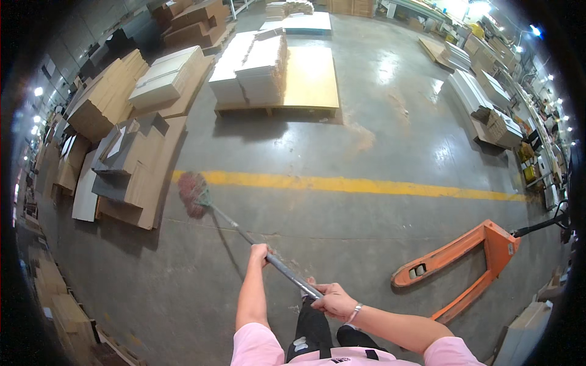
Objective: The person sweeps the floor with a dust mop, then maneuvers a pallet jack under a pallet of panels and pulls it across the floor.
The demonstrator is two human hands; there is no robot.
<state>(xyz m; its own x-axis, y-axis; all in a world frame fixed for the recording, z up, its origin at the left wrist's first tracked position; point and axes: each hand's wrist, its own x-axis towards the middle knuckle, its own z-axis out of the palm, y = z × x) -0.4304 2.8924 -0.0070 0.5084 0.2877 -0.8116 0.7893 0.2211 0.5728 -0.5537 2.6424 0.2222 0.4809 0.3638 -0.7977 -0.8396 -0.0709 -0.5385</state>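
A long-handled broom [287, 272] runs slantwise from my body out to the far left. Its reddish bristle head [193, 195] is at floor level by the yellow line, joined to the grey pole by a green socket. My left hand [260, 254] is wrapped around the middle of the pole. Closer to my body, my right hand [334, 301] grips the upper end, and a band circles that wrist. The pole's end is hidden behind the right hand.
A yellow floor line [342, 184] crosses ahead. An orange pallet jack [448, 259] stands at the right. Brown panels [137, 177] are stacked at the left, close to the broom head. Farther ahead, white boards [259, 70] sit on a pallet [311, 76]. More stacked boards [488, 107] line the far right.
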